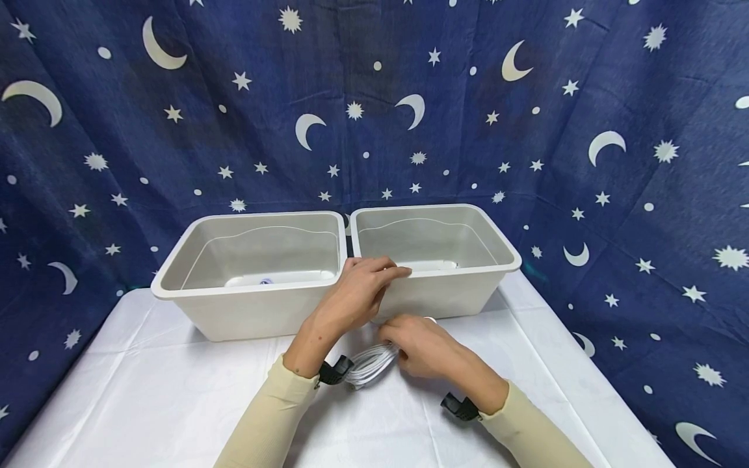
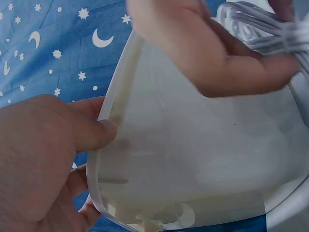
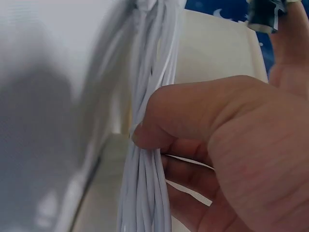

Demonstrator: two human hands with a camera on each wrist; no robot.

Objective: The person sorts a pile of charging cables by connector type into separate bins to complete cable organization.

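Observation:
My left hand [image 1: 355,294] is at the near left corner of the right-hand pale plastic bin [image 1: 450,292]. In the left wrist view its thumb [image 2: 104,134] presses one side of the rim, with the fingers partly hidden on the other side. A coiled bundle of white cable [image 1: 370,365] is in my right hand [image 1: 424,348], just in front of that bin. The right wrist view shows the thumb [image 3: 154,128] across the gathered cable strands [image 3: 145,188], with fingers behind them. My left forearm partly covers the bundle in the head view.
Beside it on the left stands a matching bin [image 1: 246,315], with a small bluish thing [image 1: 266,281] on its floor. Both bins stand on a white-covered table [image 1: 175,403]. A dark blue curtain [image 1: 374,130] with moons and stars hangs behind and at the sides.

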